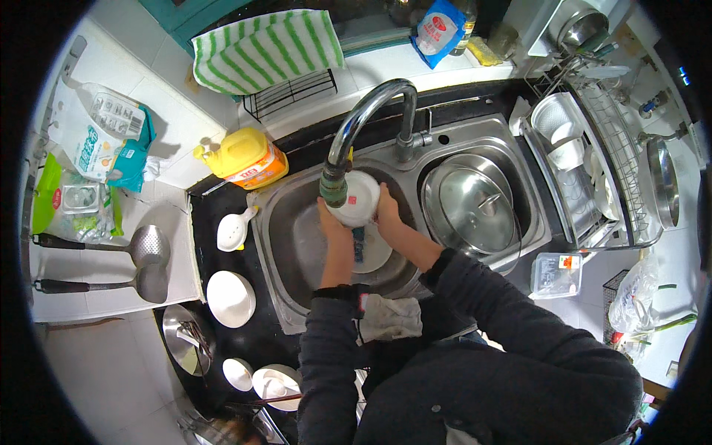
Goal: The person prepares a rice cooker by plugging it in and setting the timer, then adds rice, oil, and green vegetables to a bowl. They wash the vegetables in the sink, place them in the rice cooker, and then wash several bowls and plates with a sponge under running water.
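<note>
Over the left basin of a stainless steel sink [289, 222], a white bowl [364, 192], its base with a red mark facing up, is held between my two hands. My left hand [335, 225] grips its left side and my right hand [389, 208] its right side. The chrome faucet [356, 125] arches above, and its green-wrapped outlet [334, 186] covers the bowl's left edge. Below, a pale round dish [378, 253] lies in the basin with a dark blue item [359, 245] by it. Some fingers are hidden by the bowl.
The right basin holds a metal pot lid [473, 203]. Left on the black counter are a yellow detergent jug [245, 158], a white strainer-like dish [232, 231], a white bowl [231, 298] and a metal bowl [186, 339]. A dish rack [575, 183] stands right; a beige cloth [391, 318] hangs at the front edge.
</note>
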Available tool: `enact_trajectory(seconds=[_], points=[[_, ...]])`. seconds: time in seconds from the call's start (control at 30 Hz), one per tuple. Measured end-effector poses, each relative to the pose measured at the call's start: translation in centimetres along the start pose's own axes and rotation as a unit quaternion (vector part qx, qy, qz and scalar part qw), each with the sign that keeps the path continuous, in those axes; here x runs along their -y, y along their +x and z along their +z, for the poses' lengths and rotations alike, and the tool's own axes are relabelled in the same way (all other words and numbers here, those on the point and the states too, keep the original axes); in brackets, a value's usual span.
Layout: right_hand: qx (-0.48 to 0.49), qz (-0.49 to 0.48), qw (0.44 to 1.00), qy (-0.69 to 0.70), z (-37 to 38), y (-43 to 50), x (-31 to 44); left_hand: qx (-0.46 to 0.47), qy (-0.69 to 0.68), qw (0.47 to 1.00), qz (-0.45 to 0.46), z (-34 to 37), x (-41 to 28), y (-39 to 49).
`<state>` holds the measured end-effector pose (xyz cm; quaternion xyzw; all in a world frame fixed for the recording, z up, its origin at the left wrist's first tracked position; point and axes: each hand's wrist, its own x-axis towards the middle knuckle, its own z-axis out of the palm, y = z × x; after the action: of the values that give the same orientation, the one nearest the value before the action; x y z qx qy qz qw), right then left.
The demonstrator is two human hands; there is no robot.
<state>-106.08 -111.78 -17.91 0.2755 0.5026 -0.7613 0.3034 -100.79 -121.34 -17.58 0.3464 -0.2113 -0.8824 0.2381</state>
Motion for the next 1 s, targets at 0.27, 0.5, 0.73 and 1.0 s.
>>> enact_trajectory(seconds=[0.27, 0.5, 0.73, 1.0], points=[[0.262, 0.109, 0.947, -0.149, -0.1, -2.6, -0.4, 0.097, 0.72, 0.622, 0.294, -0.1, -1.3, -4.9], [0.223, 0.129, 0.946, -0.197, -2.1, -2.6, 2.8, 0.281, 0.84, 0.379, 0.269, 0.6, -3.0, -9.5], [0.32, 0.072, 0.928, -0.175, -1.8, -4.6, 4.0, 0.273, 0.681, 0.565, 0.376, 0.7, -2.1, -9.8], [0.21, -0.003, 0.916, -0.341, -0.7, -4.3, 2.2, 0.286, 0.699, 0.572, 0.32, -1.6, -3.6, -5.9]])
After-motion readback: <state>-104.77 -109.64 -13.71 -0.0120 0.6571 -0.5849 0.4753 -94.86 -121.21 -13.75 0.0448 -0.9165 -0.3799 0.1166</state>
